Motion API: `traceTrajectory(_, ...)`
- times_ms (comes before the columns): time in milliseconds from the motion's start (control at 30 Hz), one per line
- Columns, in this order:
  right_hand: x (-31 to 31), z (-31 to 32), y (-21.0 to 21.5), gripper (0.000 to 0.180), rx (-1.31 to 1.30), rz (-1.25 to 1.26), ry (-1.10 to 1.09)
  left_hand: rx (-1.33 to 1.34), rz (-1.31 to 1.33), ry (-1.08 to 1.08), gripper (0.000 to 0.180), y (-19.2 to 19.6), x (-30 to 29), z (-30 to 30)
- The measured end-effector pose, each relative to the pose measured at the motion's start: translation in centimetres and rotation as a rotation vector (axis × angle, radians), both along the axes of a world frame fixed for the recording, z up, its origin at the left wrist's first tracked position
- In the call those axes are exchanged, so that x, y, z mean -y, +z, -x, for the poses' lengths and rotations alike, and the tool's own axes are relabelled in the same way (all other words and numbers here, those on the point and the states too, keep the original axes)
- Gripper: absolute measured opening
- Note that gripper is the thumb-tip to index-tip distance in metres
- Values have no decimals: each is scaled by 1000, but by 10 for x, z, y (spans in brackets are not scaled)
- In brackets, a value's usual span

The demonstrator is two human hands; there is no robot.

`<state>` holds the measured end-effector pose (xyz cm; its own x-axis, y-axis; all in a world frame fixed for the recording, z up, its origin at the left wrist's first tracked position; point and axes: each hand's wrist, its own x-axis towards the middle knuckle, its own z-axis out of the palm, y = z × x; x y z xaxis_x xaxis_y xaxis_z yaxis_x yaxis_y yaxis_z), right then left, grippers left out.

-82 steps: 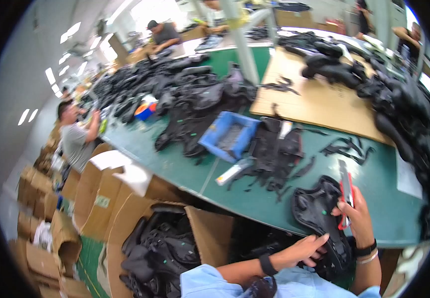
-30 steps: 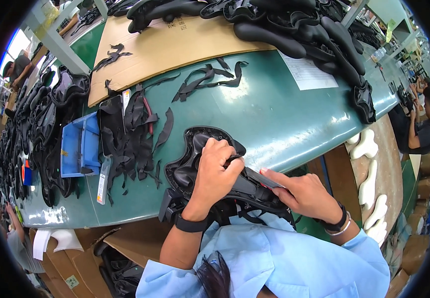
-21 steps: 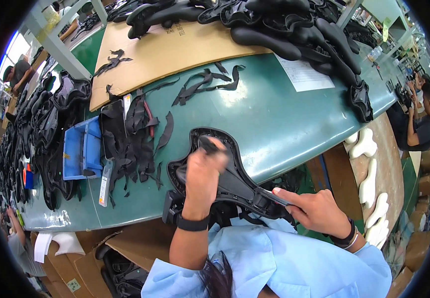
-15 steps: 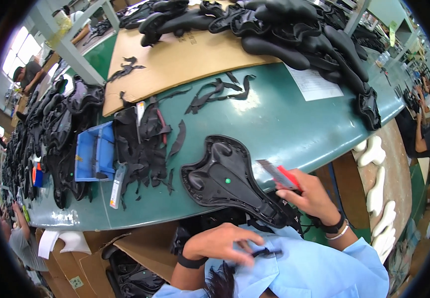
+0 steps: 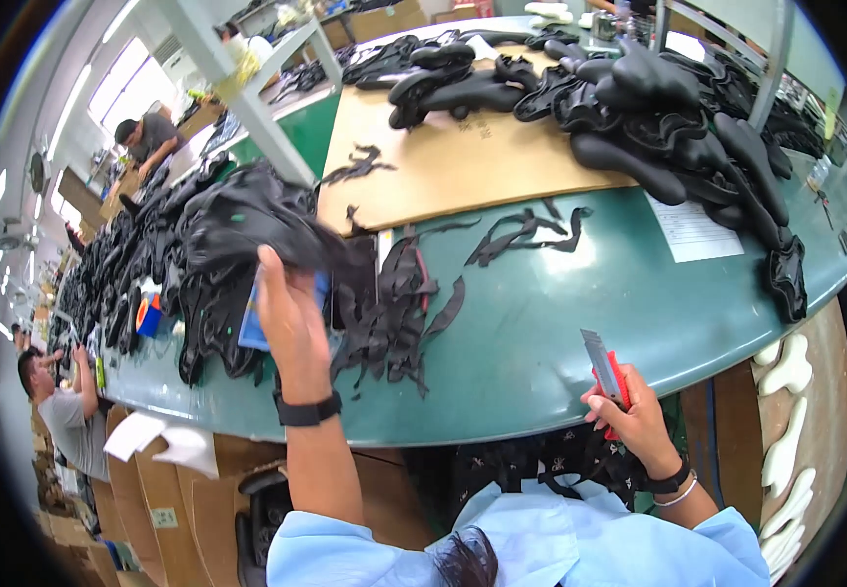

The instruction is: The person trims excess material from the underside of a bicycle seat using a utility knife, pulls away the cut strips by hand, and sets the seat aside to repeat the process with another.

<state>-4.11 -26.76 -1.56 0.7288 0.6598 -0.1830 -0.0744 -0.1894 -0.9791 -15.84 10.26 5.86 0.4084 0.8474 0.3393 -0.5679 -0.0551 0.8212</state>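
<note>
My left hand (image 5: 291, 318) reaches out over the left part of the table, its fingers partly hidden behind a black bicycle saddle (image 5: 257, 220). That saddle is smeared by motion, has a small green dot on it, and is held over a heap of similar black saddles (image 5: 213, 323). Close to the table's front edge, my right hand (image 5: 634, 416) grips a red utility knife (image 5: 611, 377), its blade out and pointing up and away from me.
Partly behind my left hand is a blue bin (image 5: 255, 323). Black trimmed strips (image 5: 399, 328) lie beside it. A cardboard sheet (image 5: 423, 176), piled black saddles (image 5: 639, 117) and a paper sheet (image 5: 692, 230) occupy the far side. White saddle-shaped pieces (image 5: 785, 421) stand at right. A person (image 5: 66, 411) works at left.
The saddle has left the table's front edge and gone with my left hand to the heap at left. My right hand still holds the knife, its blade now pointing more upward. The view has shifted left.
</note>
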Motion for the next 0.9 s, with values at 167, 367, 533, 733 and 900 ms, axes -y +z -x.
traceTrajectory(167, 9, -30, -18, 30, -101, -31, -210, -274, -173, -159, 35, 5, 54, -101)
traceTrajectory(367, 12, -54, -42, 30, -113, -251, -443, -780, -586, -496, 61, -28, 138, -258)
traceTrajectory(533, 13, -45, -52, 29, -64, -308, -546, -716, 491, -911, 60, -44, 209, -359)
traceTrajectory(733, 10, -44, -53, 28, -31, -303, -518, -350, 965, -859, 42, -81, 184, -373)
traceTrajectory(900, 23, -50, -58, 34, 0, -238, -559, -371, 637, -834, 41, -58, 176, -256)
